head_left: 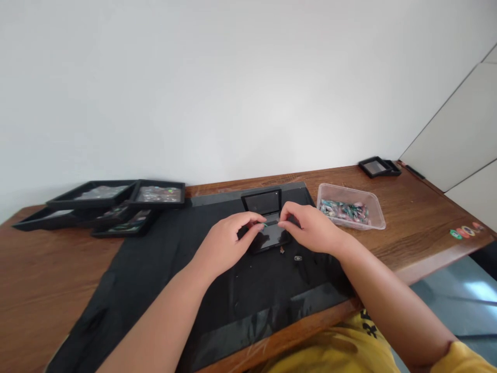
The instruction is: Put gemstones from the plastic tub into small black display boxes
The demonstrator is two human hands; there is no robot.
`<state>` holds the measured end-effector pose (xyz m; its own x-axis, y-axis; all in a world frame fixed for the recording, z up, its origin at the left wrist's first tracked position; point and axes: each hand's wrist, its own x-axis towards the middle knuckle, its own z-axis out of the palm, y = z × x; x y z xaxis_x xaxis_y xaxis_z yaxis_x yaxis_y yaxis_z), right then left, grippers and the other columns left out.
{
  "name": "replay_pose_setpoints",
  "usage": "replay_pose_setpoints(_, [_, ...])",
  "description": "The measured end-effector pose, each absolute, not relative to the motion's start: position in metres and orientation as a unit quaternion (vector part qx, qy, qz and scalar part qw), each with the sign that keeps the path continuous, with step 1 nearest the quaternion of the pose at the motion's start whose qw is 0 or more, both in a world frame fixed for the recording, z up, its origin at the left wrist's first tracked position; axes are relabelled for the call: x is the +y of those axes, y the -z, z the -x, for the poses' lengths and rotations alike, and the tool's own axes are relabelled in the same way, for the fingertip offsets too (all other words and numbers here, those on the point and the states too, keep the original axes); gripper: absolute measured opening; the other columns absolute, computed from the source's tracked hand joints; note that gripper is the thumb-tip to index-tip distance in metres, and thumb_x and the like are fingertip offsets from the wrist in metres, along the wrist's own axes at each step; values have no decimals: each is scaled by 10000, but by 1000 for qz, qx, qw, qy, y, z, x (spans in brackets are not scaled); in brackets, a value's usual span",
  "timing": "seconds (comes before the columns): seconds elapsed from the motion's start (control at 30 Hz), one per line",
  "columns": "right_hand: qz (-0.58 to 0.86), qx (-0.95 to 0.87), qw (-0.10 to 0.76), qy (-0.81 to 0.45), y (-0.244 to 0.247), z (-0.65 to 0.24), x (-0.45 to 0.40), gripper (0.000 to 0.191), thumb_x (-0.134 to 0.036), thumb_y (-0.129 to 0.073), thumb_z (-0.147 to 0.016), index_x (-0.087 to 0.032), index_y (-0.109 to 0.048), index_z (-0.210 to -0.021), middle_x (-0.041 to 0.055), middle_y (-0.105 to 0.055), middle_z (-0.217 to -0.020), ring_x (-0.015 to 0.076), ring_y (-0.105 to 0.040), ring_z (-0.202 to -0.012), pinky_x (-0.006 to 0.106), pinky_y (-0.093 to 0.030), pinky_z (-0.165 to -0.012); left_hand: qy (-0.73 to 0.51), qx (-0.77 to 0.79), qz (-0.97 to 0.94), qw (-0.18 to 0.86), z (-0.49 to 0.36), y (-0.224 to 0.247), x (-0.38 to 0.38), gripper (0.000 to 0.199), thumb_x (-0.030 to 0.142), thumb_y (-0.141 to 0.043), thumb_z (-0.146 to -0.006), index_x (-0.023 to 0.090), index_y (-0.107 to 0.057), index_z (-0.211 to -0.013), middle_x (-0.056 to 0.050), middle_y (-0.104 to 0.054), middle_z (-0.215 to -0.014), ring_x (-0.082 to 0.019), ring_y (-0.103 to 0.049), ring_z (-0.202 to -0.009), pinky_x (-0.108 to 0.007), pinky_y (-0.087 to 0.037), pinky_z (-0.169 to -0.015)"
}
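Note:
An open black hinged case [267, 203] stands on the dark mat, its lid raised at the back and its flat lower half toward me. Over the left side of the case, my left hand [227, 241] pinches a small greenish piece [264, 225] between thumb and forefinger. My right hand [312, 226] is at the case's right side, thumb and forefinger closed near the hinge; what they hold is too small to make out. A small silvery tag-like piece [297, 258] and a little brown piece [282, 249] lie on the mat in front of the case.
A clear plastic tub [375, 210] of small wrapped-looking pieces stands to the right. Several black trays [134, 228] are stacked at the left. Small black frames [382, 173] sit at the back right, near round colourful stickers [462, 233]. The black mat [155, 290] covers the wooden table [50, 280].

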<state>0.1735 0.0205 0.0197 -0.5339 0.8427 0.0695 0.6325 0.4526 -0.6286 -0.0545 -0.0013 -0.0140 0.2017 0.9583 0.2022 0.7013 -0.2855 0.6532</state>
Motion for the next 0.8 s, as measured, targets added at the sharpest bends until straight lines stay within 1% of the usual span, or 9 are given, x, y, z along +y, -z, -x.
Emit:
replay_pose_setpoints(0.13, [441, -825, 213, -284, -22, -175, 21, 88, -188, -614, -977, -205, -567, -905, -47, -583, -728, 121, -507, -638, 248, -308, -651, -314, 556, -751, 171, 53, 20, 3, 290, 433, -546, -909, 288, -795, -942, -25, -807, -957, -252, -741, -892, -382, -569, -794])
replay_pose_setpoints(0.3, [438, -826, 211, -286, -22, -174, 20, 91, -180, -623, -969, -206, -569, -900, -54, -578, -715, 114, -502, -627, 247, -302, -648, -297, 556, -770, 98, 47, 24, 4, 215, 290, -586, -855, 283, -800, -861, -16, -800, -857, -259, -727, -818, -429, -547, -838])
replay_pose_setpoints(0.43, [442, -828, 203, -278, -21, -173, 19, 84, -178, -636, -961, -206, -579, -906, -57, -579, -709, 110, -498, -622, 246, -297, -647, -272, 544, -791, 66, 40, 24, 2, 193, 215, -597, -848, 261, -782, -820, -11, -801, -873, -256, -729, -844, -433, -521, -859])
replay_pose_setpoints(0.53, [437, -825, 210, -291, -20, -173, 19, 79, -180, -643, -955, -205, -586, -906, -52, -610, -737, 102, -499, -617, 243, -310, -653, -254, 529, -808, 50, 37, 25, 2, 232, 193, -577, -864, 259, -799, -864, -18, -791, -878, -248, -722, -845, -421, -505, -827])
replay_pose_setpoints(0.7, [424, -820, 211, -321, -20, -173, 20, 91, -174, -653, -942, -205, -593, -881, -68, -576, -665, 101, -503, -596, 237, -334, -659, -249, 508, -824, 27, 37, 27, 4, 294, 199, -554, -894, 285, -832, -926, -34, -785, -910, -251, -694, -863, -410, -485, -769])
replay_pose_setpoints(0.8, [421, -821, 215, -319, -20, -173, 21, 79, -179, -650, -943, -206, -598, -889, -68, -580, -664, 102, -503, -593, 239, -338, -660, -251, 497, -830, 25, 39, 28, 4, 302, 204, -552, -900, 293, -838, -938, -31, -787, -907, -248, -676, -855, -407, -482, -757])
